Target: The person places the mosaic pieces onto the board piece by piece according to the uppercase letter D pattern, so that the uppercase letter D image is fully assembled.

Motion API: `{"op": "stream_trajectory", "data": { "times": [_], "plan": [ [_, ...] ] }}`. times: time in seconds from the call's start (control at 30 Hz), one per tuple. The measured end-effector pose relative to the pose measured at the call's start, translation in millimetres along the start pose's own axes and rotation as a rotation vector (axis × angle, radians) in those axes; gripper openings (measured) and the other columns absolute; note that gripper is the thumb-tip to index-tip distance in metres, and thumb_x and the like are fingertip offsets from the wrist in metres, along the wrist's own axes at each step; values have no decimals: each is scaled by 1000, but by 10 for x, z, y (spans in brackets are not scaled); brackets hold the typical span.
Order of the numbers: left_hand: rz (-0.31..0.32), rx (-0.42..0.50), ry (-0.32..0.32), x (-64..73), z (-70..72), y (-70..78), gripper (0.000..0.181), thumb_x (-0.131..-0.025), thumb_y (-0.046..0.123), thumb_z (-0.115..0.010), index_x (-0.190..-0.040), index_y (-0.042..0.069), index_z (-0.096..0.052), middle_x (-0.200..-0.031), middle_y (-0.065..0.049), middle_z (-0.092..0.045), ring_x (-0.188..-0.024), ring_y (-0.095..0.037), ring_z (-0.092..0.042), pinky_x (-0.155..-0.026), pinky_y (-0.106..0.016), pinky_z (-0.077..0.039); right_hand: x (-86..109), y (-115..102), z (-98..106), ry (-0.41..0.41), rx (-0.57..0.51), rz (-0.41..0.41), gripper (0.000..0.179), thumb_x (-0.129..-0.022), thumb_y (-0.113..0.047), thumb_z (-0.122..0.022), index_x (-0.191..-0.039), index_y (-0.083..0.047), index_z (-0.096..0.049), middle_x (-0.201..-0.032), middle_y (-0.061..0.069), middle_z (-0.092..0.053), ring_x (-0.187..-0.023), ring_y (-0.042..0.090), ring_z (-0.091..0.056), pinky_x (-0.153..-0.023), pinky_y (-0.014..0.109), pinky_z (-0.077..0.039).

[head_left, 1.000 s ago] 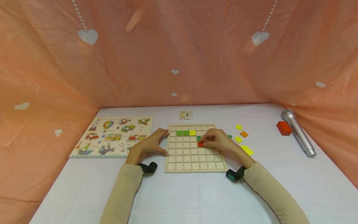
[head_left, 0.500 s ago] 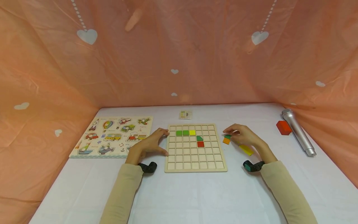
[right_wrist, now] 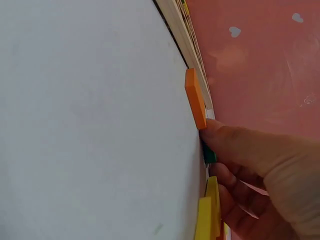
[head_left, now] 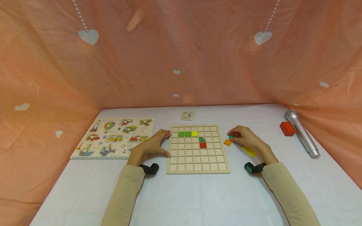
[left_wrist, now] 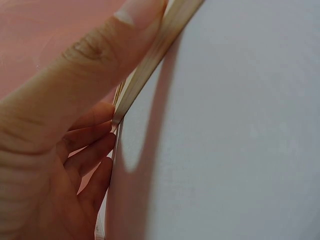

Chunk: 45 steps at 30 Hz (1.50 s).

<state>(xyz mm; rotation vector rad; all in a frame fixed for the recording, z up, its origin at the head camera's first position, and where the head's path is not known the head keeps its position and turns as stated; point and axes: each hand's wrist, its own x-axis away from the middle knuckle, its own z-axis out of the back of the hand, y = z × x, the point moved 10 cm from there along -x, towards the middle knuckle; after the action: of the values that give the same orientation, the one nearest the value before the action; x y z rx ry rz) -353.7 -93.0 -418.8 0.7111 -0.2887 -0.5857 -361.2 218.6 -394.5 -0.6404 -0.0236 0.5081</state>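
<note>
A wooden grid board lies flat on the table. My left hand touches its left edge with thumb and fingertips; the left wrist view shows the thumb against the wooden rim. Right of the board, my right hand pinches a green tile, mostly hidden by the fingers. An orange tile lies beside the thumb. Yellow tiles are partly under that hand. Set in the board are two light green tiles, a yellow tile, a rounded green tile and a red tile.
A picture puzzle board lies at the left, close to my left hand. Behind the grid board is a small printed card. A red block and a silver microphone-shaped object lie at the far right.
My right hand has left the red tile on the board and moved right to the loose tiles. The orange tile has shifted left toward the board. My left hand has stayed in place.
</note>
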Motion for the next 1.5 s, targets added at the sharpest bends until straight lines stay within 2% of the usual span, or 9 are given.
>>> {"op": "stream_trajectory", "data": {
  "times": [0.13, 0.33, 0.43, 0.57, 0.73, 0.83, 0.93, 1.23, 1.5],
  "plan": [
    [5, 14, -3, -14, -12, -21, 93, -61, 23, -88, -137, 2, -40, -145, -11, -29, -138, -28, -21, -114, -42, -16, 23, -2, -13, -34, -20, -11, 29, -83, -3, -68, -111, 3, -64, -97, 12, -58, -82, 19, -49, -69, 21, -44],
    [1, 16, -1, -28, -19, -40, 92, -61, 25, -88, -136, 2, -40, -145, -11, -29, -138, -28, -21, -114, -42, -16, 90, -91, -90, -161, -101, 90, 33, -85, 11, -54, -117, 5, -59, -120, 20, -50, -97, 28, -49, -84, 30, -45],
    [-3, 19, 3, -30, -16, -36, 92, -61, 24, -88, -136, 2, -40, -145, -11, -29, -138, -28, -20, -114, -43, -15, 101, -104, -73, -155, -104, 120, 32, -85, 13, -53, -115, 5, -60, -117, 20, -51, -96, 28, -50, -84, 27, -46],
    [-1, 23, 6, -35, -16, -40, 91, -61, 24, -88, -135, 2, -40, -145, -11, -29, -138, -27, -20, -114, -42, -15, 107, -74, -45, -131, -91, 102, 29, -85, 9, -57, -113, 4, -62, -114, 17, -53, -94, 26, -52, -81, 22, -46],
    [-3, 25, 5, -39, -18, -55, 92, -60, 24, -88, -135, 2, -40, -145, -10, -29, -138, -27, -20, -114, -42, -15, 120, -48, -45, -140, -105, 56, 28, -85, -2, -64, -113, 0, -63, -115, 14, -53, -96, 25, -51, -84, 32, -46],
    [-11, 16, 5, -38, -13, -52, 92, -61, 24, -88, -135, 1, -40, -145, -11, -29, -138, -27, -21, -114, -42, -16, 110, -34, -42, -128, -111, 38, 26, -85, -6, -67, -110, -1, -65, -113, 12, -54, -96, 24, -51, -85, 35, -46],
    [-13, 12, 4, -35, -11, -47, 92, -61, 25, -88, -136, 1, -40, -145, -11, -29, -138, -27, -21, -114, -42, -16, 97, -5, -35, -111, -121, 16, 24, -84, -7, -68, -107, -2, -66, -108, 11, -55, -95, 23, -51, -83, 30, -45],
    [-1, 30, 1, -27, -21, -54, 91, -61, 23, -88, -136, 2, -40, -145, -10, -29, -138, -27, -21, -114, -43, -16, 75, 35, 46, -6, -29, -11, 25, -83, -15, -70, -103, -1, -65, -98, 7, -59, -85, 18, -51, -75, 23, -46],
    [0, 42, 3, -17, -9, -36, 92, -60, 24, -89, -135, 1, -41, -145, -11, -29, -138, -28, -21, -114, -43, -16, -27, -350, 35, 115, -20, 55, 23, -80, -15, -73, -98, -2, -67, -89, 4, -62, -78, 15, -54, -68, 24, -48]
  ]
}}
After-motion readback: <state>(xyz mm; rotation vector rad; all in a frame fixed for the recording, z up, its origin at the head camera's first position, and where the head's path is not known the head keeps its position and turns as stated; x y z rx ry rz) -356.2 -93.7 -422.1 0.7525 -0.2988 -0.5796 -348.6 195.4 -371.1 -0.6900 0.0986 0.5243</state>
